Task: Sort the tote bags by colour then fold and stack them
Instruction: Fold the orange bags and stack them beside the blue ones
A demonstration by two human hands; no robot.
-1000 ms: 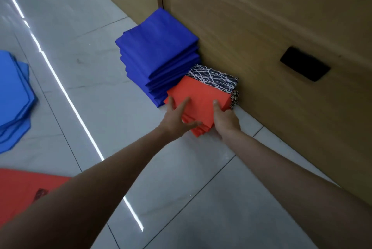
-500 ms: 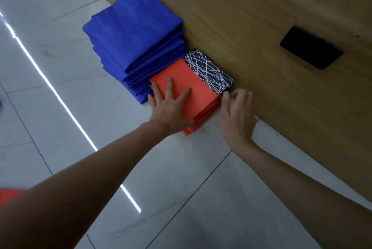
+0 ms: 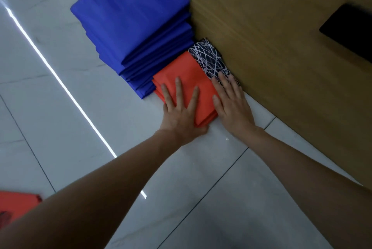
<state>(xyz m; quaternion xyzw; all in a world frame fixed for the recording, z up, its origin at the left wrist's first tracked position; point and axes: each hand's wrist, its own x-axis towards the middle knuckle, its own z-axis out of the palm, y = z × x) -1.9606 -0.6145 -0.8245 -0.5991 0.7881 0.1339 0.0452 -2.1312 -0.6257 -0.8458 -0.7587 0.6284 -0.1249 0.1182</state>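
Several folded orange-red bags (image 3: 187, 67) lie flat, stacked.

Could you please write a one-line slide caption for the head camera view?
Left hand presses the folded orange bags flat; right hand rests on the black patterned bag, next to the blue stack.

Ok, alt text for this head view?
The left hand lies flat on a folded orange stack of tote bags; the right hand rests across its edge and a black-and-white patterned bag. A taller blue stack sits alongside, against a wooden cabinet.
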